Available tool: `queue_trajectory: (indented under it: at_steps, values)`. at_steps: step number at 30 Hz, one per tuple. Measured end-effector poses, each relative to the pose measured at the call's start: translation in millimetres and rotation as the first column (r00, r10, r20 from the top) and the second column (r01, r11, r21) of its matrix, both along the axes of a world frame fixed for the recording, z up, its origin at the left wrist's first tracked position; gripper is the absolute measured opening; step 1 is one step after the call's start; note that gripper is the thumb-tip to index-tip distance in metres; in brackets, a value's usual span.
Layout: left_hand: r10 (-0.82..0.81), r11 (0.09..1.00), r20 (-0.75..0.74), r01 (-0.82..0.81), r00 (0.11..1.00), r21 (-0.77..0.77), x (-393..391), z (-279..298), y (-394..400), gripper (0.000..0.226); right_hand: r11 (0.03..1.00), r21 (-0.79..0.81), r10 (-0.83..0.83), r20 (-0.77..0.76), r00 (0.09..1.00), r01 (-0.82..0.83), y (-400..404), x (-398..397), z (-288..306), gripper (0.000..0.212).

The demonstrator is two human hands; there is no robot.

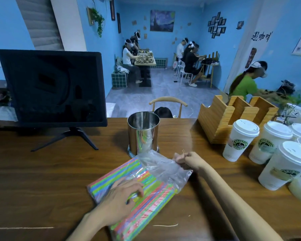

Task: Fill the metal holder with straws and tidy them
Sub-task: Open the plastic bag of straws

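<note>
Straws not yet in the metal holder: the cup stands upright on the wooden table with nothing showing above its rim, and its inside, as far as I can see into it, looks bare. I judge the task to be at its opening step, since the whole bundle lies flat in its clear plastic bag, just on my side of the holder, the crumpled mouth of the bag almost touching the holder's base. Filling and tidying are both left to do.

My left hand rests on the middle of the bundle, fingers spread and only lightly bent, pressing it to the table without closing round it. My right hand, to the right of the holder's base, pinches the loose edge of the bag between thumb and fingertips; a thin strand stands up from the pinch, and I cannot tell what it is. Lidded paper cups stand well to the right of the holder, a dark monitor to its left.
</note>
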State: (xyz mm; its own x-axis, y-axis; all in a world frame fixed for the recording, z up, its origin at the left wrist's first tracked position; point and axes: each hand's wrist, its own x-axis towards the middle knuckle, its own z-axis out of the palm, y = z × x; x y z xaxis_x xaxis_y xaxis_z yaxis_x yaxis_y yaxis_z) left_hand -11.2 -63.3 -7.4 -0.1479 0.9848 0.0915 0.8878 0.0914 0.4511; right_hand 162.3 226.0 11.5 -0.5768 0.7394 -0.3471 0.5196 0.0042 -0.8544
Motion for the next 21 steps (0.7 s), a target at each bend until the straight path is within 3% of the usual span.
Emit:
queue_trajectory:
  at_steps: [2,6,8,10,13,17,21]
  values:
    - [0.013,0.999,0.032,-0.012,0.999,-0.047,-12.6,5.9,-4.4,0.043,0.99,-0.141,-0.017,-0.045,0.999,0.011,-8.9,8.3,-2.3,0.013]
    - [0.052,0.991,0.012,-0.05,0.999,-0.124,-35.7,24.7,0.7,0.044,0.953,-0.303,-0.017,-0.151,0.988,-0.03,-23.8,18.2,-9.1,0.009]
    - [0.089,0.993,-0.044,-0.092,0.995,-0.078,-27.0,40.3,21.7,0.031,0.943,-0.334,-0.06,-0.207,0.977,-0.013,-25.8,17.3,-14.2,0.014]
    - [0.095,0.993,-0.056,-0.091,0.994,0.07,-6.5,52.4,52.8,0.023,0.933,-0.359,-0.114,-0.257,0.96,0.015,-27.9,14.7,-15.4,0.019]
    - [0.069,0.972,-0.162,-0.03,0.984,0.231,20.6,54.1,99.7,0.026,0.922,-0.386,-0.163,-0.308,0.937,0.034,-30.7,10.9,-14.4,0.019]
    - [0.082,0.978,-0.281,-0.023,0.956,0.209,31.8,45.9,134.4,0.032,0.93,-0.366,-0.171,-0.336,0.926,0.039,-38.6,11.1,-9.4,0.016]
    - [0.166,0.972,-0.29,-0.108,0.943,0.207,34.2,40.1,141.6,0.022,0.934,-0.356,-0.165,-0.341,0.925,0.036,-42.0,10.7,-12.5,0.018]
